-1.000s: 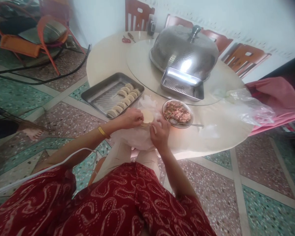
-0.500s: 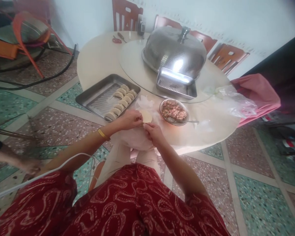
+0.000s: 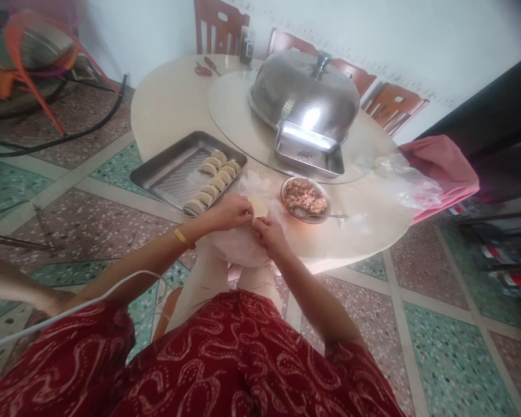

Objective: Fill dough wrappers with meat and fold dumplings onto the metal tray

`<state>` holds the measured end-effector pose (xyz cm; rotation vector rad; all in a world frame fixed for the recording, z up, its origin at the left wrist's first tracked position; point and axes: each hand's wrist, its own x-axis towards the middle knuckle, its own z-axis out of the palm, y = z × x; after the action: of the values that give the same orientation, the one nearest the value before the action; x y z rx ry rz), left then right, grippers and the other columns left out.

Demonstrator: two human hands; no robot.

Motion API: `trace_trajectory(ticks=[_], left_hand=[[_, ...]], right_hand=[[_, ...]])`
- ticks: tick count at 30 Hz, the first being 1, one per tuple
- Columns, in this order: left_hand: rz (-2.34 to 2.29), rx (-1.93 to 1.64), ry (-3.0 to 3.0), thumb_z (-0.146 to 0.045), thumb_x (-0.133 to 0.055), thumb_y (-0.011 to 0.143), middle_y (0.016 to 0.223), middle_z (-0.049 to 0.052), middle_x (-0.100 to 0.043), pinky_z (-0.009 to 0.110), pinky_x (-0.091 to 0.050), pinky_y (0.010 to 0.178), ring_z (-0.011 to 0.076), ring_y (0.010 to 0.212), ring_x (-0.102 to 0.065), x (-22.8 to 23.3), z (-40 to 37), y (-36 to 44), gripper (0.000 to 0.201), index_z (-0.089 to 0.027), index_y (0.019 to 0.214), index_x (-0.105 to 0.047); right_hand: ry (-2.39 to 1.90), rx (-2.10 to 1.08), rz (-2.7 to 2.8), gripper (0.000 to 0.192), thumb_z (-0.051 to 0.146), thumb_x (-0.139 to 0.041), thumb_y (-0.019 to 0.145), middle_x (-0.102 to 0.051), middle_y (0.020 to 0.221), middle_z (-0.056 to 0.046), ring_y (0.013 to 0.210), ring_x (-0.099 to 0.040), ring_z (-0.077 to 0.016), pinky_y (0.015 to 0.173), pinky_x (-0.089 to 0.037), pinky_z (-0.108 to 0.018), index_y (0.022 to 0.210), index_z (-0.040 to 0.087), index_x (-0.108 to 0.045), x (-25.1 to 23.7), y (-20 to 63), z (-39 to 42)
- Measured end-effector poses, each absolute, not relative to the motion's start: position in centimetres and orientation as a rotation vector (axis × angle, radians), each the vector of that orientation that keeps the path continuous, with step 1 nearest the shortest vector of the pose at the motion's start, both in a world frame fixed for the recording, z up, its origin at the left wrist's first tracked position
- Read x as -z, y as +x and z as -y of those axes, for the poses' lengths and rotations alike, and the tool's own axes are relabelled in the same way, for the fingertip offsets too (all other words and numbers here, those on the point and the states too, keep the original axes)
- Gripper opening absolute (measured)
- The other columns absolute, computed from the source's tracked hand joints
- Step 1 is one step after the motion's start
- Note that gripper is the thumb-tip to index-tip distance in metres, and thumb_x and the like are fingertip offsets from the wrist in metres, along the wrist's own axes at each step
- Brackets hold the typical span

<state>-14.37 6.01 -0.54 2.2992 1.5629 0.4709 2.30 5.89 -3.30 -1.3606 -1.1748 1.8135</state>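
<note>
A round, pale dumpling wrapper (image 3: 259, 207) is at the near edge of the table, between my hands. My left hand (image 3: 234, 212) pinches its left side, with the fingers closed. At its near edge, the thumb and fingers of my right hand (image 3: 270, 235) are pressed together on it. Whether one wrapper or a stack lies there, I cannot tell. Just left of my left hand, a grey metal tray (image 3: 156, 172) holds several folded dumplings (image 3: 217, 183) in rows. Right of the wrapper stands a bowl (image 3: 283, 200) of minced filling (image 3: 306, 196) with a spoon (image 3: 339, 216) in it.
Crumpled clear plastic (image 3: 254, 182) lies behind the wrapper. On the glass turntable (image 3: 226, 98) sit a large metal dome cover (image 3: 304, 87) and a smaller metal tray (image 3: 308, 161). A pink cloth (image 3: 445, 171) hangs at the right. Another person's foot (image 3: 47, 298) shows at left.
My view has shifted slightly, moving the table a little left in the picture. Both hands stay closed at the wrapper, almost unmoved. The other person's foot has shifted slightly.
</note>
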Motion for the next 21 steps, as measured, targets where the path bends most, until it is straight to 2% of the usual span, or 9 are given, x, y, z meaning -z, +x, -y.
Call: trace_trajectory(ticks=[7, 14, 18, 21], left_hand=[[-1.598, -0.432, 2.339, -0.02, -0.058, 0.083, 0.083, 0.006, -0.072, 0.027, -0.043, 0.076, 0.0177, 0.082, -0.064, 0.1, -6.1, -14.2, 0.017, -0.016, 0.082, -0.074], [-1.657, -0.42, 2.305, -0.024, -0.052, 0.085, 0.085, 0.007, -0.072, 0.029, -0.045, 0.082, 0.0195, 0.088, -0.064, 0.4, -6.8, -14.1, 0.023, -0.015, 0.083, -0.073], [-1.677, -0.417, 2.293, -0.024, -0.051, 0.084, 0.085, 0.004, -0.073, 0.028, -0.045, 0.082, 0.0187, 0.088, -0.064, 0.5, -7.6, -14.1, 0.023, -0.017, 0.083, -0.072], [-1.704, -0.423, 2.283, -0.023, -0.05, 0.084, 0.086, 0.007, -0.073, 0.03, -0.045, 0.081, 0.0203, 0.088, -0.064, 0.4, -8.0, -14.1, 0.024, -0.015, 0.084, -0.073]], right_hand=[[-1.349, -1.814, 1.165, 0.027, 0.039, -0.072, 0.068, -0.037, 0.038, 0.012, 0.034, -0.023, -0.0044, 0.035, -0.011, -0.021, 0.063, 0.023, -0.051, 3.1, 2.0, -5.9], [-1.361, -1.822, 1.155, 0.021, 0.031, -0.063, 0.07, -0.037, 0.038, 0.012, 0.032, -0.022, -0.0038, 0.035, -0.01, -0.021, 0.063, 0.023, -0.046, 3.1, 2.2, -5.7], [-1.373, -1.811, 1.203, 0.022, 0.035, -0.062, 0.068, -0.037, 0.038, 0.013, 0.031, -0.021, -0.0035, 0.034, -0.009, -0.02, 0.063, 0.023, -0.043, 3.2, 2.4, -5.6], [-1.377, -1.777, 1.279, 0.023, 0.04, -0.061, 0.066, -0.036, 0.039, 0.013, 0.032, -0.02, -0.0041, 0.034, -0.01, -0.021, 0.065, 0.024, -0.045, 3.3, 2.7, -5.4]])
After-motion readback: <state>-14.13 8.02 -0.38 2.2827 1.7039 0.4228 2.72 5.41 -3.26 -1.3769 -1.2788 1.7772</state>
